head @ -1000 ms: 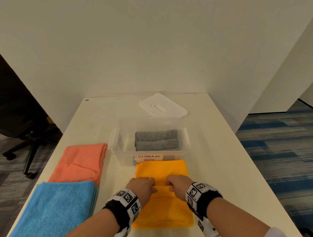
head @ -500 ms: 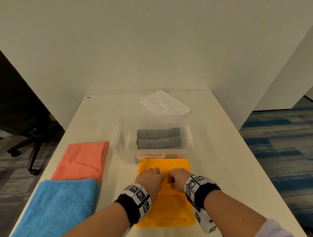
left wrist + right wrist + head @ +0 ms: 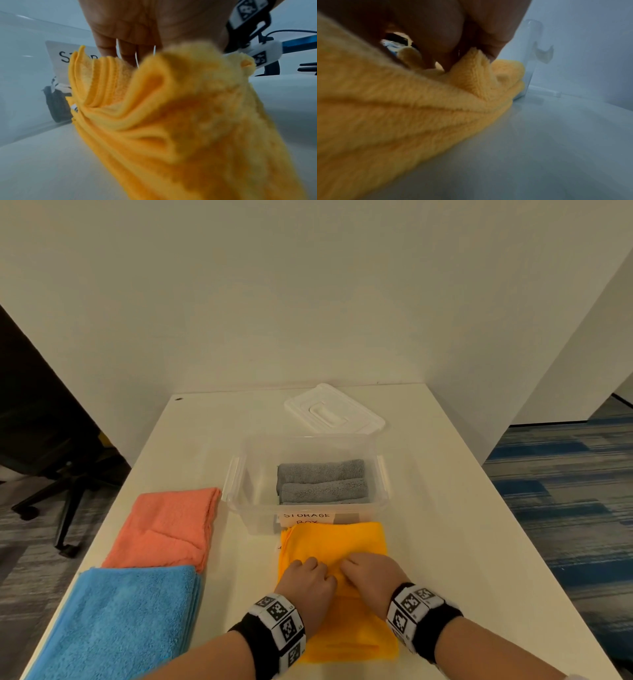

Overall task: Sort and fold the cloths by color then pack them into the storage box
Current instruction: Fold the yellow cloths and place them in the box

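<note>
**Head view: both hands bunched on the yellow stack, box wall close ahead**

Left wrist view: fingers (image 3: 126, 52) of the left hand (image 3: 306, 579) curled down into the layered edges of the yellow cloth (image 3: 334, 546), gripping a raised ridge of it. Right wrist view: fingers (image 3: 447, 44) of the right hand (image 3: 368, 575) likewise pinched on a fold of the same cloth. Hands side by side, nearly touching, at the middle of the stack.

Outward from there: far edge of the yellow cloth at 12 o'clock, lying right against the front wall of the storage box (image 3: 260, 518), partly covering its label. Two grey cloths (image 3: 322, 481) rolled inside, toward 1 o'clock; space at their left. Lid (image 3: 334, 412) behind the box, off. Orange cloth (image 3: 164, 529) at 10 o'clock, blue cloth (image 3: 126, 618) at 8 o'clock, both flat on the table (image 3: 445, 525).

Likely trouble, judged from this:
- Grip only on upper layers; lower layers liable to stay behind or fan out, spoiling the fold.
- Forward push likely to shove the light box, or ruck the far edge against its wall.
- Ridge pinched mid-stack may set a crooked crease.
- Bulky roll may crowd the grey pair.
</note>
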`<state>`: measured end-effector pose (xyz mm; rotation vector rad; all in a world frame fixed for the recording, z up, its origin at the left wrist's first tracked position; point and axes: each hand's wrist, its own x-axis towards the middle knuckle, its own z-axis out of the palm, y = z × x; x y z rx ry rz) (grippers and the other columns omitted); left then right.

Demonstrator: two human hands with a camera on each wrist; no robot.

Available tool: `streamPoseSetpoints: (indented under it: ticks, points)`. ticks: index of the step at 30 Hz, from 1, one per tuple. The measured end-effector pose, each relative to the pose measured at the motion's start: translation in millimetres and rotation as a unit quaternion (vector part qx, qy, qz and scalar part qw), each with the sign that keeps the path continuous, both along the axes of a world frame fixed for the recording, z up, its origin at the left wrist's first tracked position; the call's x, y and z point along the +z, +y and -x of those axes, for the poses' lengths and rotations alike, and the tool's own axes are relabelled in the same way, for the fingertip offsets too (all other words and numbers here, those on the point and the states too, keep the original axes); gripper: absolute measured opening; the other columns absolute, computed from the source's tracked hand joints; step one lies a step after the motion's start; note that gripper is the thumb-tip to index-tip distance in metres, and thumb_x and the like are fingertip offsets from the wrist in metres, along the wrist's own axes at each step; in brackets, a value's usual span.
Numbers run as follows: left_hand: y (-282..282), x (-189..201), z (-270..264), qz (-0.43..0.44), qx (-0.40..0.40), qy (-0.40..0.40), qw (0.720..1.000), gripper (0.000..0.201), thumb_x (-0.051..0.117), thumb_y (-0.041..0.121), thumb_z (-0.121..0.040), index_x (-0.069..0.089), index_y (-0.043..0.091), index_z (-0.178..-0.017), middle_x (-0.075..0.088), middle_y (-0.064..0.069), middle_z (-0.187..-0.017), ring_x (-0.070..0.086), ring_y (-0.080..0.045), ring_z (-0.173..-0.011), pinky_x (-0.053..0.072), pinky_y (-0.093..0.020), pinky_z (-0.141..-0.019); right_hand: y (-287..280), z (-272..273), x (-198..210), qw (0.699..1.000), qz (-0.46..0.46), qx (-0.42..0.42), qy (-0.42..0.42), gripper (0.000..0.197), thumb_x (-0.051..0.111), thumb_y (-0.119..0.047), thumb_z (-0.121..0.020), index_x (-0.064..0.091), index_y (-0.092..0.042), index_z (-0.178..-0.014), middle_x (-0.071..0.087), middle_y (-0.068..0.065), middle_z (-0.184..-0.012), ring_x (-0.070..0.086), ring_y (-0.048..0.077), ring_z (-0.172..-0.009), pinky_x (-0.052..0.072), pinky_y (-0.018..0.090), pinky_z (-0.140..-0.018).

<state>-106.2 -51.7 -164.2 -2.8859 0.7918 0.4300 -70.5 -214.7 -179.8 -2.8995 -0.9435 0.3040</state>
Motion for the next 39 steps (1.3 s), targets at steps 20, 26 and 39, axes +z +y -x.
streamPoseSetpoints:
  ticks: [20,26,39]
  points:
    - [1,15,-3,0.009,0.062,-0.052,0.997,0.024,0.037,0.008,-0.091,0.045,0.013,-0.113,0.053,-0.008,-0.113,0.047,-0.029,-0.105,0.035,-0.042,-0.09,-10,22,2,0.992,-0.004,-0.031,-0.122,0.023,0.036,-0.019,-0.068,0.059,-0.024,-0.068,0.056,-0.005,-0.072,0.051,0.017,-0.071,0.035,0.029,-0.068]
    - [9,5,32,0.013,0.04,-0.015,0.999,0.031,0.032,0.007,-0.092,0.045,0.013,-0.12,0.05,-0.009,-0.118,0.042,-0.029,-0.11,0.03,-0.04,-0.091,-15,59,-16,0.992,-0.032,-0.008,-0.123,0.02,0.04,-0.018,-0.066,0.058,-0.026,-0.071,0.053,-0.009,-0.074,0.04,0.014,-0.074,0.024,0.027,-0.066]
    - [33,-14,14,0.204,0.144,0.115,0.961,0.032,0.038,0.042,-0.097,0.055,0.026,-0.119,0.059,0.002,-0.115,0.052,-0.018,-0.109,0.035,-0.026,-0.092,-14,43,-12,0.993,-0.016,-0.09,0.071,0.026,0.039,-0.011,-0.095,0.053,-0.021,-0.115,0.059,-0.002,-0.117,0.038,0.02,-0.117,0.021,0.032,-0.083]
